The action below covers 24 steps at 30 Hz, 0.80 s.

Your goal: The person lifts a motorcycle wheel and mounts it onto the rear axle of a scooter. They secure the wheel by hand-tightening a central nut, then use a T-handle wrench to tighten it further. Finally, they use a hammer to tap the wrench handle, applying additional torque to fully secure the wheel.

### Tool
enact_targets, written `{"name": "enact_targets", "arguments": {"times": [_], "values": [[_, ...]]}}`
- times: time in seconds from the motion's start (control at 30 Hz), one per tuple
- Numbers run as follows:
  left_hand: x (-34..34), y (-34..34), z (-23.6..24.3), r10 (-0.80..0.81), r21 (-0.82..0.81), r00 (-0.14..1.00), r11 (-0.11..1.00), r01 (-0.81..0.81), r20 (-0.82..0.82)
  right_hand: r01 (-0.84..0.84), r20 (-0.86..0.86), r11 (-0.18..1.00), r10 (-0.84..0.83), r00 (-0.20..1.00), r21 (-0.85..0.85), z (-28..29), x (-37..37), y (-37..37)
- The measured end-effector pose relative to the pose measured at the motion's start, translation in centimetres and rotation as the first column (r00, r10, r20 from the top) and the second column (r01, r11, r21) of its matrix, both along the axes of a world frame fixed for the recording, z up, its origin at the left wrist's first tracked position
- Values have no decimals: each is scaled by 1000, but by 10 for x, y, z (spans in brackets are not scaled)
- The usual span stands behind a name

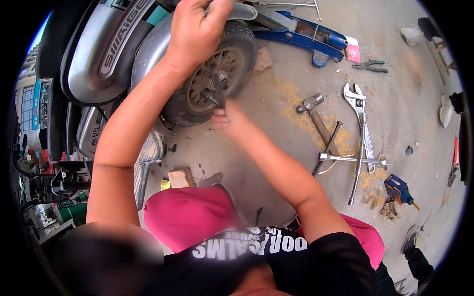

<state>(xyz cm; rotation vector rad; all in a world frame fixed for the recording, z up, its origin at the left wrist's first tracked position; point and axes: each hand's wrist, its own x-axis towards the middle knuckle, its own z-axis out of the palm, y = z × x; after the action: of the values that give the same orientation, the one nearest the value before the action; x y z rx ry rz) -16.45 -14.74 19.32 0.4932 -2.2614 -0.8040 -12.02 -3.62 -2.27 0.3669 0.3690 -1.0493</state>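
A spoked wheel (197,93) with a dark tyre stands under a silver fender on the vehicle in front of me. My right hand (226,118) is closed around the lower end of a dark, flat metal bar (217,85), slightly blurred, which runs up across the wheel's hub. Beside the bar, a thick axle end with a nut (209,95) sticks out. Higher up, my left hand (200,32) is a fist in front of the fender and the tyre's top. Whatever its fingers hold is hidden.
A blue floor jack (301,40) lies beyond the wheel, near pliers (370,66). To the right are a hammer (316,116), a large adjustable wrench (356,101), a cross lug wrench (340,158) and a dark blue bottle (398,188). A brick (181,177) sits by my knee.
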Motion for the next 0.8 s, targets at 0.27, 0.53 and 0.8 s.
{"name": "enact_targets", "arguments": {"times": [0.27,0.53,0.8], "values": [[-13,-15,-9,126,-121,977,987,-107,171,50,-917,941,-312,-250,-334,31,-59,-19],[26,-25,5,155,492,984,866,-93,-87,255,-678,630,-652,-340,-734,173,-59,-67],[176,-28,105,370,-723,917,674,-153,150,36,-627,754,-518,-582,-656,199,-84,-73]]}}
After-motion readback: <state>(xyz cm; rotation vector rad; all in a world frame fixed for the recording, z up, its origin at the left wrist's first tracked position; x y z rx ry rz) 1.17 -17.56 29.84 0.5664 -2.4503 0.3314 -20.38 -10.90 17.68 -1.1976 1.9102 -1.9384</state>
